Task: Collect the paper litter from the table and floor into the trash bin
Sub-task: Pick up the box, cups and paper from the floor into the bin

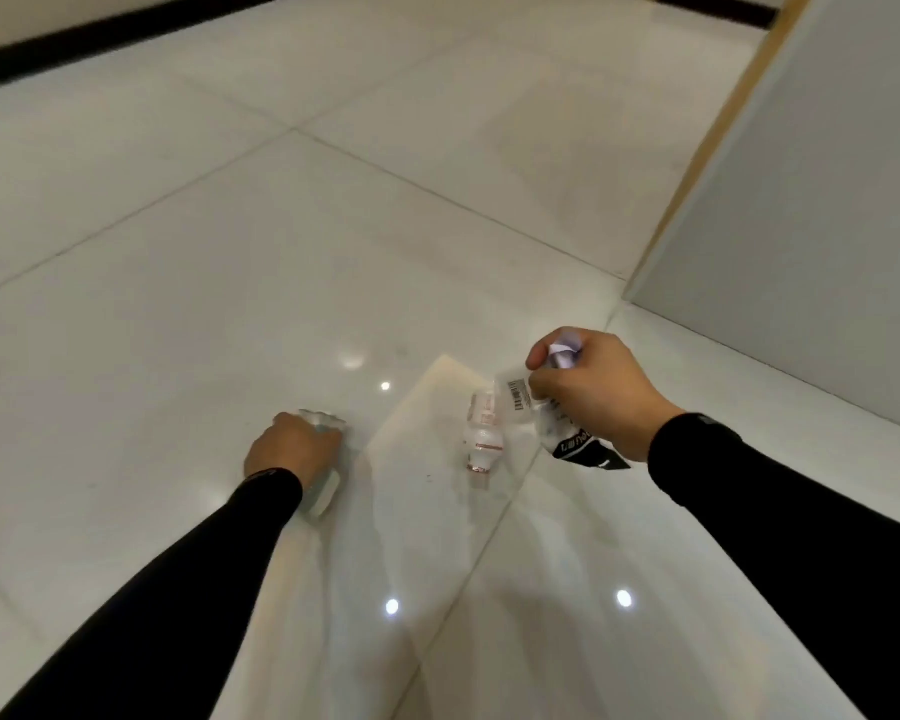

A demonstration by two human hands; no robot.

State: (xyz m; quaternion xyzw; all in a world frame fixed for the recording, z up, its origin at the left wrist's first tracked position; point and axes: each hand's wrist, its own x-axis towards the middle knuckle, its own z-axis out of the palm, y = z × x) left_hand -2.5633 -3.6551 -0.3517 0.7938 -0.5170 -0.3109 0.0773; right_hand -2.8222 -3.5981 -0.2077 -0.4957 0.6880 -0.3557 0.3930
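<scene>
My left hand [292, 449] is low over the glossy floor, fingers closed around a crumpled white paper [323, 420]; part of it shows below the wrist too. My right hand [593, 392] hovers above the floor to the right, gripping a bunch of paper litter [557, 423]: a crumpled white wad at the thumb, a slip with a barcode, and a black-and-white printed wrapper hanging down. Between my hands a white scrap with pink print [484, 433] is seen just left of the held bunch; whether it lies on the floor or hangs from the bunch I cannot tell. No trash bin is in view.
White glossy floor tiles [230, 252] with ceiling-light reflections fill the view. A white panel with a wooden edge [801, 226] stands at the right, down to the floor. A dark skirting strip [100, 39] runs along the far wall at the top left.
</scene>
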